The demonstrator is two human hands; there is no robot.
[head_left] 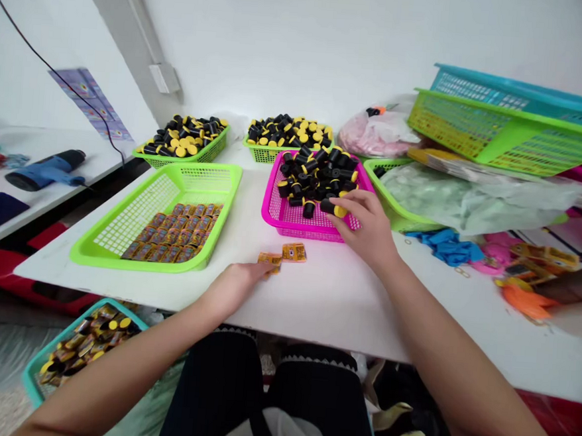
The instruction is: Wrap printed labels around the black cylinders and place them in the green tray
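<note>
My right hand [367,225] is closed on a black cylinder with a yellow end [332,207], held over the front right of the pink basket [300,230], which holds more such cylinders. On the white table, my left hand [239,284] has its fingertips on a small orange printed label [270,260]. A second orange label [294,252] lies just right of it. Left of my hands, a green basket [201,259] contains rows of label-wrapped pieces [176,235].
Two green baskets [215,147] [263,155] of black and yellow cylinders stand at the back. Stacked baskets [506,130], plastic bags [466,197] and balloons [446,245] are at the right. A teal basket [36,366] sits below the left edge; a blue heat gun [48,171] lies far left.
</note>
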